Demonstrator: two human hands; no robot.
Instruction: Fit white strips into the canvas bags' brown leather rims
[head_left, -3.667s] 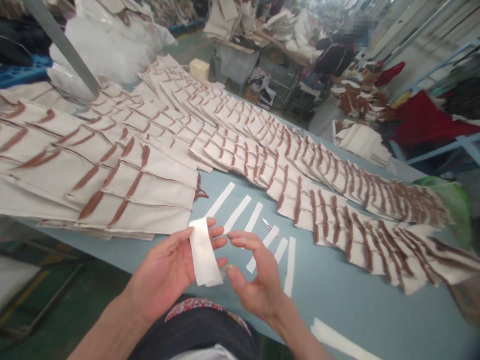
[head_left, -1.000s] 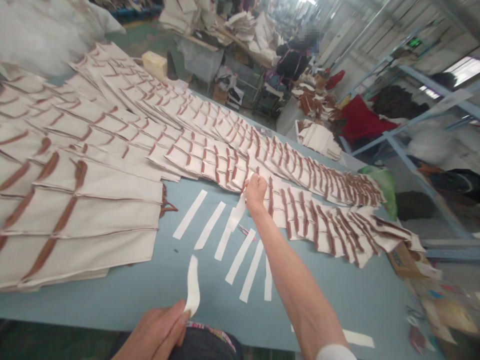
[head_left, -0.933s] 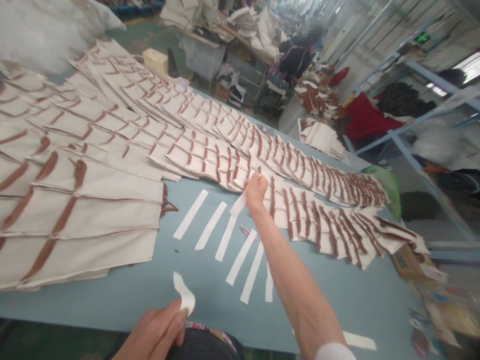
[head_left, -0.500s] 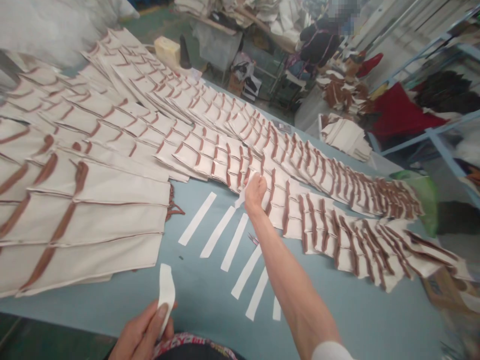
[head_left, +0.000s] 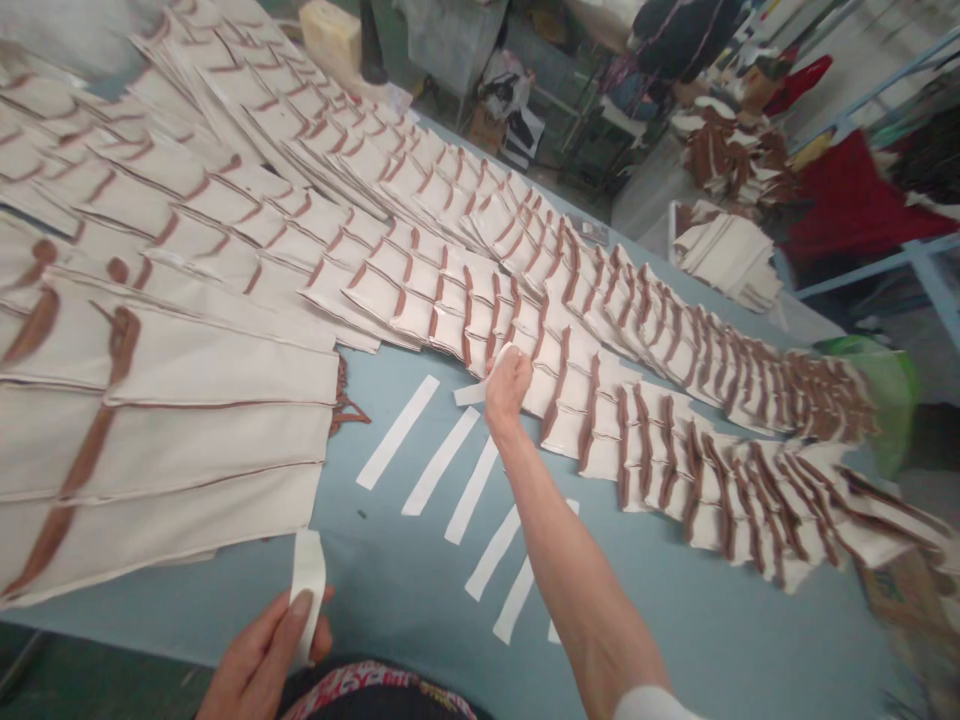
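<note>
Near the table's front edge, my left hand pinches a white strip that stands up between thumb and fingers. My right hand is stretched far out over the table, its fingers closed on another white strip, whose end pokes out to the left. It is close to the front edge of a row of cream fabric panels with brown trim. Several loose white strips lie slanted, side by side, on the blue-green tabletop. My right forearm covers part of some of them.
A stack of larger cream panels with brown bands lies at left, brown ties at its edge. Behind is another long row of panels. A yellow block, a white bin of fabric and red cloth stand beyond.
The view has shifted slightly. The strip in my right hand has swung from pointing down-left to lying nearly level. My left hand still holds its strip.
</note>
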